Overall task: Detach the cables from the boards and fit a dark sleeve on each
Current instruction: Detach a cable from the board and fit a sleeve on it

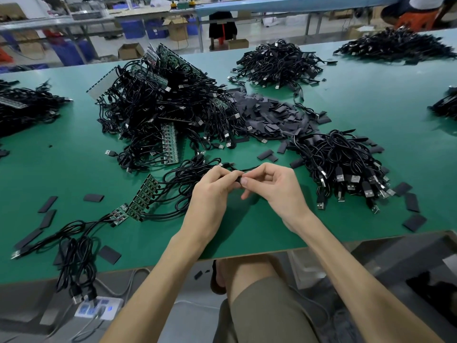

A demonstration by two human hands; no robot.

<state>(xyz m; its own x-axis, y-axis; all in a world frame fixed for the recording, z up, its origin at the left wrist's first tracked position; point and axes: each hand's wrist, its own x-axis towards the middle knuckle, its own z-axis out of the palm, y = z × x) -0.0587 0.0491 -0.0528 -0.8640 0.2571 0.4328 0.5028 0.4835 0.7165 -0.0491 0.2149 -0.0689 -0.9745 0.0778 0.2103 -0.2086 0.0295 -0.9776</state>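
Observation:
My left hand (213, 187) and my right hand (272, 184) meet over the green table (247, 233), fingertips together. Between them they pinch a black cable (249, 168) and a small dark sleeve (239, 179), mostly hidden by the fingers. The cable trails back toward a loose bunch of cables (188, 174). A strip of green boards (144, 197) with cables still attached lies to the left of my left hand. A heap of grey-black sleeves (272, 115) sits farther back.
A big tangle of boards and cables (160, 102) fills the centre left. A pile of cables with USB plugs (346, 167) lies right of my hands. Loose sleeves (411, 201) are scattered near the table's front edge. More cable heaps (279, 63) lie at the back.

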